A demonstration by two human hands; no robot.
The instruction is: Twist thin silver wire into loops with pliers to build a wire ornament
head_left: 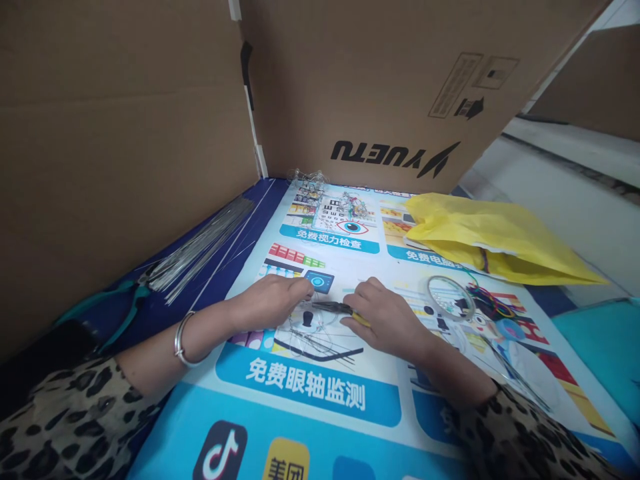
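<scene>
Pliers (336, 307) crosswise, nose (321, 305) toward closed left hand (275, 301) (its hold unclear), yellow handles (361, 319) clamped in right hand (387, 319).

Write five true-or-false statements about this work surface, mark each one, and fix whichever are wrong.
1. The right hand holds the dark-nosed pliers with yellow handles. True.
2. The shiny silver bangle is on the right wrist. False: it is on the left wrist.
3. The bundle of straight silver wires lies to the left of both hands. True.
4. The bright yellow bag lies under the left hand. False: it lies on the right side, beyond the right hand.
5. The round clear dish sits beside a tangle of multicoloured cords. True.
</scene>
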